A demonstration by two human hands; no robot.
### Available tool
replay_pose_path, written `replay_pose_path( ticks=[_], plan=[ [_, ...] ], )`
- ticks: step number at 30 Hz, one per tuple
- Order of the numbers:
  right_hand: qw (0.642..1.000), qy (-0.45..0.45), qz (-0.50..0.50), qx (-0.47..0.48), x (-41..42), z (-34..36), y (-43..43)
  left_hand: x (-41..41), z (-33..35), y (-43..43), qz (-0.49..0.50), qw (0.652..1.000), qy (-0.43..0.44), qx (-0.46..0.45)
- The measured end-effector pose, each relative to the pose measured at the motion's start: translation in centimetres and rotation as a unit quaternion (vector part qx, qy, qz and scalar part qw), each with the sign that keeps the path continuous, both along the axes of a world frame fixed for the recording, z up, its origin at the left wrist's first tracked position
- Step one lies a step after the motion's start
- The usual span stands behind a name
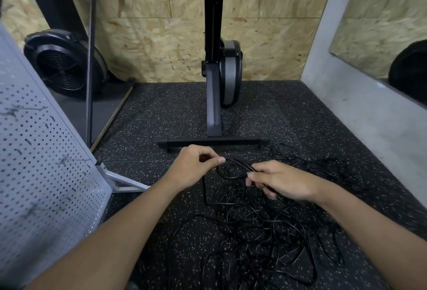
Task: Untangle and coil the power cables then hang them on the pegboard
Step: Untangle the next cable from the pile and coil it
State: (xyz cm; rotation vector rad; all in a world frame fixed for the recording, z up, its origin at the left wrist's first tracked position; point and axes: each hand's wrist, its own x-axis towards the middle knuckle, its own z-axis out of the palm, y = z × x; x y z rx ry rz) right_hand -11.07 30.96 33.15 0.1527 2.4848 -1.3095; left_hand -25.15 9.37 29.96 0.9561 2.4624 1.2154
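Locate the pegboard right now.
Head view, far left: the pegboard stands on the speckled floor, left of the left hand and the cable tangle.

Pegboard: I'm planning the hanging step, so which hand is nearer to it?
Left. The left hand pinches the black cable to the right of the pegboard; the right hand grips the same cable farther right, over the tangled pile.

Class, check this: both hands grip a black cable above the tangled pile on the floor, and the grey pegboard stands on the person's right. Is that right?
No. The head view shows the grey pegboard on the person's left, not right. The rest holds: left hand and right hand grip a black cable above the tangled pile on the floor.
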Motion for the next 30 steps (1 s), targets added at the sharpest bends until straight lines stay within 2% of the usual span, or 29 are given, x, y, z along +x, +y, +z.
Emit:
replay_pose_path(
  ticks=[6,9,12,14,19,21,23,26,30],
  plan=[
    [0.996,0.068,-0.065,0.000,0.5,-0.6,1.0,0.2,0.1,-0.7,-0.012,0.998,-0.051,-0.033],
    [0.989,0.111,-0.086,0.039,0.4,-0.9,0.4,0.7,0.5,0.1,0.027,0.989,-0.136,0.060],
    [0.979,0.158,-0.103,0.078,0.0,-1.4,-0.4,1.9,1.2,1.3,0.076,0.952,-0.238,0.177],
    [0.978,0.167,-0.109,0.070,-0.3,-1.6,-0.8,2.4,1.5,2.1,0.110,0.927,-0.278,0.228],
    [0.974,0.165,-0.121,0.099,-0.9,-2.6,-2.0,2.7,1.6,3.7,0.147,0.873,-0.358,0.296],
    [0.977,0.158,-0.121,0.077,-1.0,-2.8,-2.4,2.9,1.5,4.1,0.149,0.859,-0.373,0.316],
    [0.982,0.139,-0.120,0.041,-1.1,-2.9,-2.6,3.1,1.5,4.5,0.144,0.857,-0.378,0.320],
    [0.987,0.105,-0.120,0.006,-0.9,-2.9,-2.8,3.5,1.3,4.9,0.133,0.872,-0.366,0.296],
    [0.988,0.093,-0.117,0.023,-0.6,-2.4,-2.7,3.5,1.3,4.6,0.101,0.884,-0.365,0.276]
  ],
)
